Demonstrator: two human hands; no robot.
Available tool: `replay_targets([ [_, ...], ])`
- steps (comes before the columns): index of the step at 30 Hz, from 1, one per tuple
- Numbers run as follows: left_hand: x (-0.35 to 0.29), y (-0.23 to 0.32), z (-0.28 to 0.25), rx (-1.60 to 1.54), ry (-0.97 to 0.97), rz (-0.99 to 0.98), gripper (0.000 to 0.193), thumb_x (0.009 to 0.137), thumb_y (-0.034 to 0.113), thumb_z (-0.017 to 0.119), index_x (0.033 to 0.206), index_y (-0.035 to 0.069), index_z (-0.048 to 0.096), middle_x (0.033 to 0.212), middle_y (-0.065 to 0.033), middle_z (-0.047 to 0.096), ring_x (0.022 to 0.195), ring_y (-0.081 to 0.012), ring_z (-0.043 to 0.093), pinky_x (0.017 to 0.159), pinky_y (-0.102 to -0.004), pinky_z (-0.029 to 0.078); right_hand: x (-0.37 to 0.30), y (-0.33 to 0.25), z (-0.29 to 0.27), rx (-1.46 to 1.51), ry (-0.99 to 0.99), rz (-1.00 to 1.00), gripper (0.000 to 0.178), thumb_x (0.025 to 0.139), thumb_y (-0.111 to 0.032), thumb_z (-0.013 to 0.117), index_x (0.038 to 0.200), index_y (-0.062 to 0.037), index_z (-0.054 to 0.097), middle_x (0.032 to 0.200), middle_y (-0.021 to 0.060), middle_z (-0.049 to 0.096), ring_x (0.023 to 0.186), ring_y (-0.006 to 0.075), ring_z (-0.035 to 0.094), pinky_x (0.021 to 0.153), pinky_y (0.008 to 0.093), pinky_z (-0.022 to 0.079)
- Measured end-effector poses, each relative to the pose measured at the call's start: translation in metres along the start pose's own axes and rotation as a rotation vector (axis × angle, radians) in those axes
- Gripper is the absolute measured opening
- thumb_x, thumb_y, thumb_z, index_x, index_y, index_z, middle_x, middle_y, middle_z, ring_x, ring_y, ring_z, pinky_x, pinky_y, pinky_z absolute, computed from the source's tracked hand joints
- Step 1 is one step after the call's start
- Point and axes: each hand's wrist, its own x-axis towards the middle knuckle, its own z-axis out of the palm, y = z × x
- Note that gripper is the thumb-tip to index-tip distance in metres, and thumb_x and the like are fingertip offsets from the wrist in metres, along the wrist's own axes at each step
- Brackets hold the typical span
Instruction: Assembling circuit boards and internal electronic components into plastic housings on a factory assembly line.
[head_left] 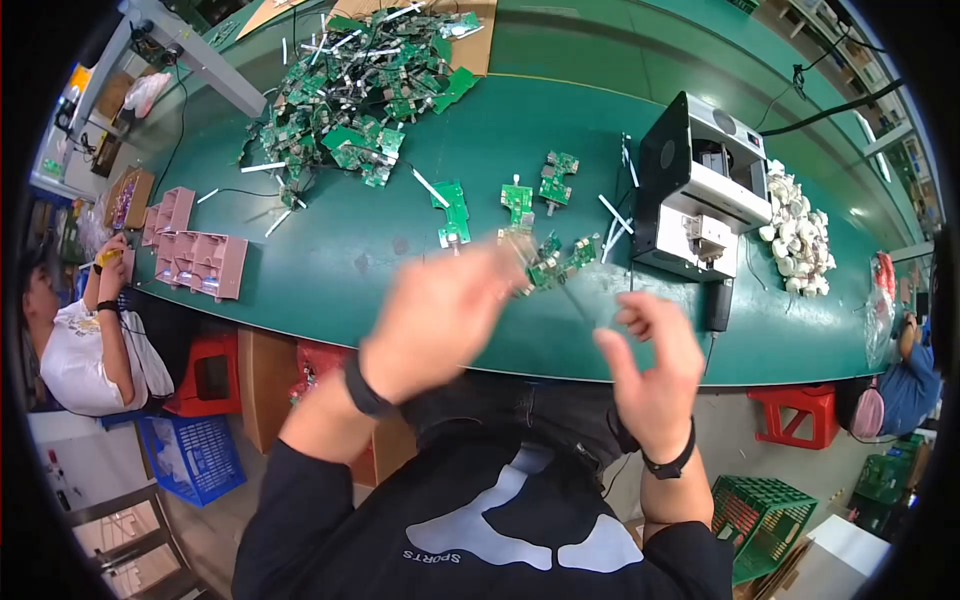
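My left hand (440, 315) is smeared by motion above the green table, its fingertips close to several small green circuit boards. Whether it holds anything does not show. My right hand (655, 375) hovers over the table's near edge, thumb apart from the half-curled fingers, and nothing is seen in it. Between and beyond the hands lie a circuit board (517, 200), a second board (558, 180) and a cluster of boards (575, 262). Left of these is a longer green board (452, 212) with a white strip by its upper end.
A large heap of circuit boards (345, 145) with cables lies far left. Pink trays (230, 268) stand at the left edge. A black-and-white machine (690, 190) stands right, with white parts (797, 230) beyond it. A person (75, 340) sits left; another person (905, 375) sits far right.
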Motion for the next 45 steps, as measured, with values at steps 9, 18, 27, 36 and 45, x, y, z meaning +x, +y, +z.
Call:
replay_targets([
  [9,0.041,-0.058,-0.084,-0.061,0.612,-0.066,0.052,0.087,0.024,0.085,0.13,0.003,0.065,0.119,-0.0053,0.071,0.1,-0.0125,0.067,0.088,-0.0342,0.053,-0.031,0.049,-0.001,-0.16,0.084,0.121,0.025,0.085,-0.004,0.079,0.108,-0.0034,0.069,0.086,0.0075,0.066,0.073,0.0214,0.062,0.069,0.0331,0.052],
  [18,-0.002,-0.071,0.029,0.444,0.208,-0.2,0.037,0.085,0.017,0.083,0.117,0.004,0.068,0.104,-0.0081,0.067,0.077,-0.0203,0.065,0.071,-0.0344,0.054,-0.041,0.082,0.013,-0.432,-0.037,0.189,0.02,0.089,-0.014,0.078,0.101,-0.0045,0.066,0.081,0.0079,0.067,0.068,0.0304,0.064,0.063,0.0413,0.051],
  [27,-0.024,-0.073,-0.001,-0.297,0.242,-0.401,0.037,0.101,0.015,0.068,0.135,0.004,0.062,0.115,-0.0099,0.067,0.096,-0.0197,0.07,0.085,-0.0327,0.059,-0.036,0.058,0.002,0.149,-0.114,0.396,0.007,0.1,-0.006,0.065,0.102,0.001,0.065,0.091,0.0098,0.074,0.07,0.0181,0.069,0.062,0.0323,0.054],
  [36,-0.044,-0.067,0.013,-1.43,0.055,-0.499,0.046,0.106,0.006,0.052,0.151,-0.002,0.045,0.123,-0.0143,0.066,0.105,-0.0231,0.07,0.091,-0.0333,0.06,-0.028,0.03,-0.014,0.641,0.001,0.344,0.018,0.098,0.004,0.062,0.116,0.0036,0.067,0.096,0.0108,0.075,0.077,0.0161,0.071,0.066,0.0269,0.056],
  [45,-0.06,-0.027,0.06,-1.513,-0.276,-0.541,0.057,0.106,0.006,0.051,0.16,0.003,0.033,0.133,-0.0138,0.06,0.111,-0.0236,0.066,0.094,-0.039,0.059,-0.019,0.02,-0.008,0.248,-0.023,-0.071,0.021,0.088,0.01,0.067,0.107,0.0033,0.072,0.095,0.0143,0.074,0.081,0.0204,0.07,0.073,0.0322,0.055],
])
